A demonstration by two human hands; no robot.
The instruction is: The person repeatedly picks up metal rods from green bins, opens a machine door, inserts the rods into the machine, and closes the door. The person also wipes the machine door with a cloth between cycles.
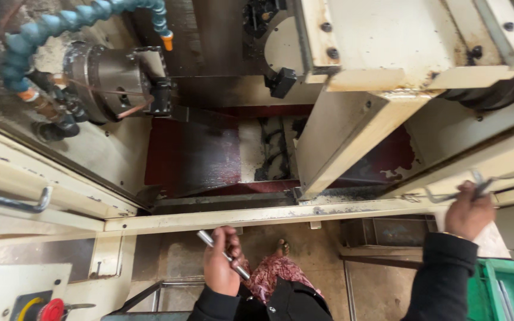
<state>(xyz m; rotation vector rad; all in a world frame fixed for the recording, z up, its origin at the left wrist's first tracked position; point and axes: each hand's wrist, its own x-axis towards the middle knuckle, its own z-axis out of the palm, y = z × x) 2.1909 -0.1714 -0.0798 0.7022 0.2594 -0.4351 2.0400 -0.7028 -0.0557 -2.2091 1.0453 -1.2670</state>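
My left hand (pixel 222 260) is low at the middle, below the machine's front rail (pixel 257 215), and holds a short shiny metal rod (pixel 223 255) tilted across the palm. My right hand (pixel 468 209) is raised at the right and grips a metal door handle (pixel 454 194) on the cream sliding door (pixel 477 154). Up at the left, inside the open lathe, the steel chuck (pixel 109 78) sits with a segmented blue coolant hose (pixel 60 27) with an orange tip arching over it. Both sleeves are dark.
A cream tool turret housing (pixel 388 47) fills the upper right. A dark red sloped bed (pixel 191 154) lies below the chuck. A handle (pixel 13 202) is on the left panel, a red knob (pixel 52 310) at bottom left, a green crate (pixel 507 291) at bottom right.
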